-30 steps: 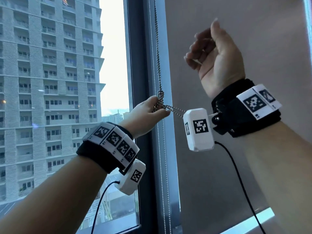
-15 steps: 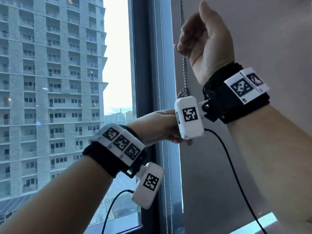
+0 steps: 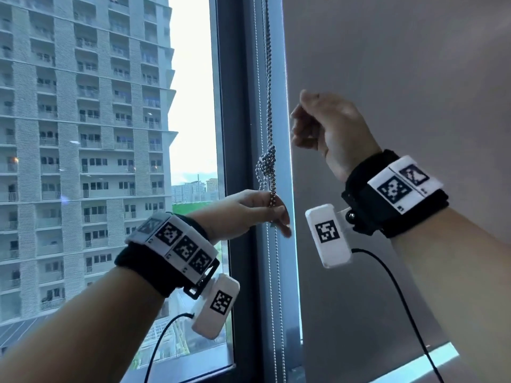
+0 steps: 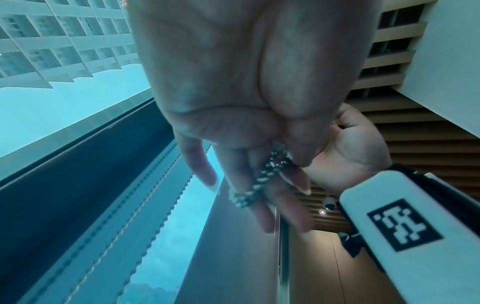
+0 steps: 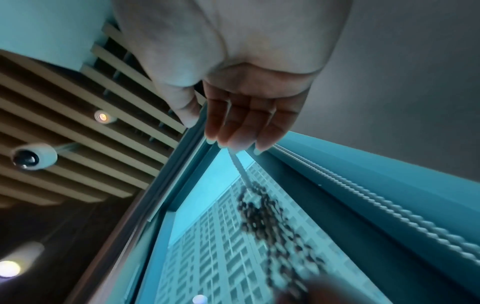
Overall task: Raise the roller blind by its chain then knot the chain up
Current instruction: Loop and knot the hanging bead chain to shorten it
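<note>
Head view, window (image 3: 110, 161) left, grey blind (image 3: 401, 78) right, knotted bead chain (image 3: 266, 164) between, left hand (image 3: 249, 211) pinching chain, right hand (image 3: 329, 134) loosely curled, holding nothing.

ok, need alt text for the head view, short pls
The left hand pinches a bead chain just below a knot tied in it, in front of a window frame. The right hand is raised to the right of the chain with fingers curled, holding nothing visible. A grey roller blind fills the right; a tower block shows through the glass.
</note>
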The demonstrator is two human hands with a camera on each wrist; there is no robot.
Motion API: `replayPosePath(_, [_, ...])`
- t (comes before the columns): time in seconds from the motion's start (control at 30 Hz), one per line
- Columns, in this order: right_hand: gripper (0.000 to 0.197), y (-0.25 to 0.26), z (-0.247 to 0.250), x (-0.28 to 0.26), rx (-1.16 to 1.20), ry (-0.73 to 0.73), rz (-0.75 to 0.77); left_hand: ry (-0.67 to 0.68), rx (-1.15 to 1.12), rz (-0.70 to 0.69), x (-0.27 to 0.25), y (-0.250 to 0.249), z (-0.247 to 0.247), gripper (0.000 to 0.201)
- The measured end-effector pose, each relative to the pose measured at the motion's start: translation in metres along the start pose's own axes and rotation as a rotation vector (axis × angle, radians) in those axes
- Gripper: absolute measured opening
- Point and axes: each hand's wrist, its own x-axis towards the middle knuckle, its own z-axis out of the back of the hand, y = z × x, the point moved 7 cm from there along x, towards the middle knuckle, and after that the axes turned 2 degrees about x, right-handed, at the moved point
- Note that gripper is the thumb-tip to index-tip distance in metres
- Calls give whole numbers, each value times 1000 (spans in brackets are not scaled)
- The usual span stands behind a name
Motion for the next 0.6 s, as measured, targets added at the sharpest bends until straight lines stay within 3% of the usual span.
replayPosePath(0.17, [7, -34, -4, -12, -177, 41, -109, 45, -264, 121, -7, 9, -4, 19])
replayPosePath(0.4, [21, -63, -23, -25, -155, 173, -291, 82, -401, -8, -10, -1, -15, 13])
replayPosePath(0.5, [13, -59, -27, -27, -59, 170, -282, 19, -436, -111, -7, -6, -9, 13])
replayPosePath(0.6, [14, -55, -23, -30, -28, 157, -271, -139, -401, -195, -8, -11, 9, 15])
